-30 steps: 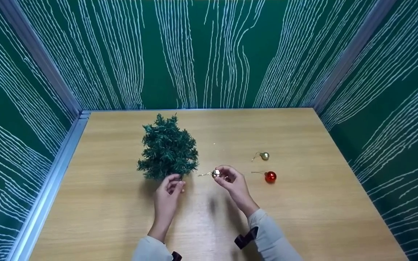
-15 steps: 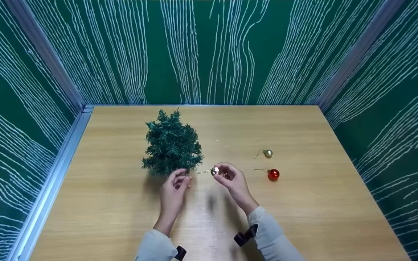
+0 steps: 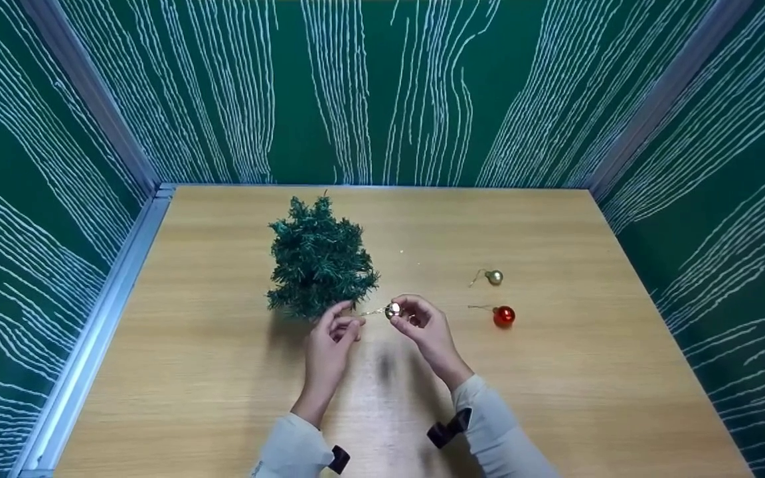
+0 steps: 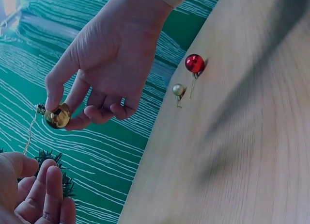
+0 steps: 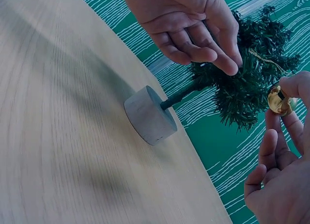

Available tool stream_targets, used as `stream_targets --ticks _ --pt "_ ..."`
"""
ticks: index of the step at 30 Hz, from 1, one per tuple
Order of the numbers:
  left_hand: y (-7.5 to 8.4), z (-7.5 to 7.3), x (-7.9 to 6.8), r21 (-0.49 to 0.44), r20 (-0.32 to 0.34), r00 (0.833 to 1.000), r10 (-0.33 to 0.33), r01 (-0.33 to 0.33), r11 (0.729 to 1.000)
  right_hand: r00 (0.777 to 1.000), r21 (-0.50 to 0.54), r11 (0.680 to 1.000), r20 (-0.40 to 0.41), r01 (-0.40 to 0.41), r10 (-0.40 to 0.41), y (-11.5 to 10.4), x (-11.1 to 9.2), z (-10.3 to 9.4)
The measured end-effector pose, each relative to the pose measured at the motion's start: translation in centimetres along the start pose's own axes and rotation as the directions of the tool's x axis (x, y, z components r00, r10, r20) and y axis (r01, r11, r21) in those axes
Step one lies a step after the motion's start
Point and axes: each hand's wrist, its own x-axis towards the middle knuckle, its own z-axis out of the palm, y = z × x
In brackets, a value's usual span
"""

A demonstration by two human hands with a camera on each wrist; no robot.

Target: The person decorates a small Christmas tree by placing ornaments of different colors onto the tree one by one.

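Observation:
My right hand [image 3: 427, 325] pinches a shiny gold Christmas bauble [image 3: 392, 311] between thumb and fingers, off the table. Its thin gold string [image 4: 32, 133] stretches left toward my left hand [image 3: 333, 335]. That hand's fingers are loosely bent, with the fingertips right at the string's end. Close behind the left hand stands a small artificial Christmas tree [image 3: 319, 255], bushy and dark green. In the right wrist view, its thin trunk rises from a round pale base [image 5: 150, 116], and its branches sit behind both the string and the left fingers.
On the table [image 3: 542, 398] to the right lie a red bauble [image 3: 504, 317] and a smaller pale gold bauble [image 3: 495, 277], each with a string. Green walls [image 3: 555, 86] with white wavy lines enclose the table at the back and sides.
My left hand has moved right, from below the tree to the string's end. The right hand keeps its pinch on the gold bauble. The whole head view has shifted slightly.

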Motion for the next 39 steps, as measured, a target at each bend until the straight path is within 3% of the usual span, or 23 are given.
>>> stream_targets --ticks 6,18,25,28,34,39 --pt "-2.4 0.5 0.7 -0.032 0.012 0.999 0.034 -0.034 0.999 1.000 -0.002 1.000 0.017 0.007 -0.007 0.1 0.1 0.1" --pt "-2.5 0.9 0.3 -0.026 0.015 0.999 0.050 -0.050 0.998 0.999 -0.056 0.998 0.050 -0.002 0.005 0.7 -0.3 0.9" --pt "-1.9 1.1 0.4 -0.030 0.031 0.999 0.027 -0.026 0.999 0.996 -0.078 0.997 0.089 -0.003 0.010 -1.1 -0.6 1.5" --pt "-1.0 1.2 0.2 -0.023 0.025 1.000 0.015 -0.014 1.000 0.995 -0.089 0.996 0.103 0.011 -0.002 -2.2 -1.0 1.7" --pt "1.6 1.0 -0.7 -0.013 0.014 1.000 0.008 -0.008 1.000 0.994 -0.074 0.997 0.106 0.017 -0.009 -2.3 -1.1 1.9" --pt "1.9 1.0 -0.8 -0.009 0.005 1.000 0.023 -0.023 1.000 0.994 -0.073 0.997 0.110 0.011 -0.003 -2.2 -1.0 1.9"
